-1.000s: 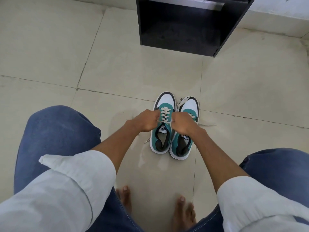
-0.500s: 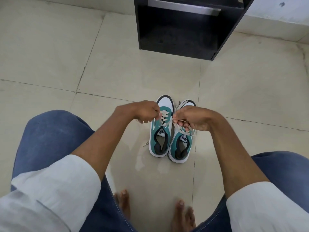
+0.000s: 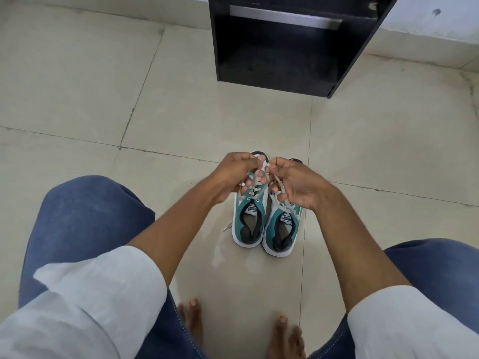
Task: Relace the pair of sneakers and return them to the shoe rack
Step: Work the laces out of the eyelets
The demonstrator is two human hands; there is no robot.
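Two teal-and-white sneakers stand side by side on the floor, toes pointing away from me: the left sneaker (image 3: 246,224) and the right sneaker (image 3: 281,234). My left hand (image 3: 233,174) and my right hand (image 3: 295,185) hover over their front halves, close together. Each hand pinches an end of the white lace (image 3: 256,185) that rises from the left sneaker's eyelets and crosses between my fingers. The toes of both sneakers are mostly hidden under my hands. Another stretch of lace lies over the right sneaker's tongue, below my right hand.
A black shoe rack (image 3: 287,50) stands open on the tiled floor, straight ahead beyond the sneakers. My knees in blue jeans flank the shoes and my bare feet (image 3: 241,330) rest near the bottom edge. A loose lace tip (image 3: 228,226) lies left of the left sneaker.
Both hands have lifted off the left sneaker and drawn the lace ends upward, then come together above the toes. The view has tilted, so the rack shows more.
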